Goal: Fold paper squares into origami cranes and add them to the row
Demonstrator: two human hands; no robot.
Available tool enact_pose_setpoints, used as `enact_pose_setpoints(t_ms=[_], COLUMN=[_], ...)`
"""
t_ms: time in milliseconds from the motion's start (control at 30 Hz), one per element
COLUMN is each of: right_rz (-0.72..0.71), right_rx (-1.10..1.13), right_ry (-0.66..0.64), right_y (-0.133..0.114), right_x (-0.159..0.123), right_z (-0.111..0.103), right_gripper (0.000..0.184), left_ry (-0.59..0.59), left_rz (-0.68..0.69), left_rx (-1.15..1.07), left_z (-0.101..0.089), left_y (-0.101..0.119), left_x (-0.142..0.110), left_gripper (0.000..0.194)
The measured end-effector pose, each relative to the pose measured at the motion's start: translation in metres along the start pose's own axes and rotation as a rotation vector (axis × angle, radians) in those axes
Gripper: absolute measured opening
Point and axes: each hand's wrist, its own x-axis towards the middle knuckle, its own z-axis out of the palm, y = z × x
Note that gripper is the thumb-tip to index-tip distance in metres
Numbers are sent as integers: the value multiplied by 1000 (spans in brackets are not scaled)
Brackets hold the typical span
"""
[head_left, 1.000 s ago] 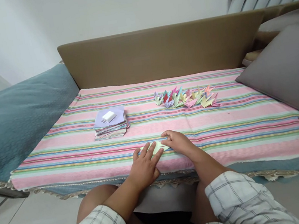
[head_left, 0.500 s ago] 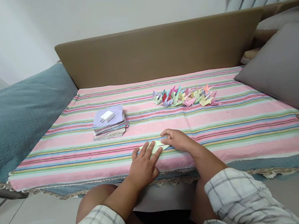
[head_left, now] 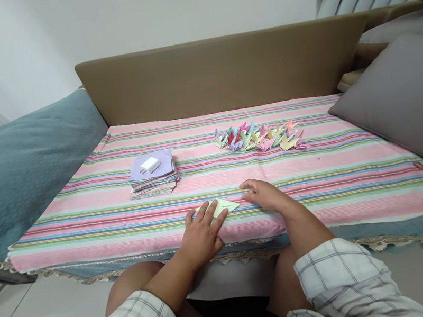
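Observation:
A pale green folded paper (head_left: 225, 206) lies flat near the front edge of the striped cloth, its pointed end toward the right. My left hand (head_left: 202, 230) presses on its left part with fingers spread, hiding that side. Just to the right of the point, my right hand (head_left: 262, 194) hovers apart from the paper, holding nothing, its fingers partly bent and apart. Beyond the hands stands a group of folded paper cranes (head_left: 260, 138) in many colours.
A stack of square paper (head_left: 154, 175) sits at the left with a white charger plug (head_left: 150, 165) on top. A grey cushion (head_left: 407, 100) leans at the right, a blue-covered armrest (head_left: 30, 155) at the left. A small brown object (head_left: 421, 165) lies near the cushion.
My right hand has come off the paper's pointed end and moved a little to the right. My left hand stays on the paper.

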Motion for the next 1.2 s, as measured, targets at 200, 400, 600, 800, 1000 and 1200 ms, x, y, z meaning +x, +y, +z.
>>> enact_pose_setpoints(t_ms=[200,400,600,800,1000,1200], right_rz=[-375,-668,-587,-553,-577,-568], right_rx=[-140,-500,-547,-565,-585,-607], right_ry=[396,130,78,83,107,101], right_y=[-17,-43,-33,-25,-13,-10], right_x=[-21,-46,-51,-52,-52,-51], right_z=[13,61,73,73,79,80], right_gripper=[29,49,69,74,71,68], left_ry=[17,42,49,33,-3,-11], left_rz=[5,-3,13,14,-12,-57], left_rx=[-10,-34,-45,-43,-54,-99], left_z=[0,3,1,2,5,8], left_y=[0,-1,-2,-2,-3,-10], left_x=[0,0,-1,-1,-2,-8], left_gripper=[69,60,62,63,69,73])
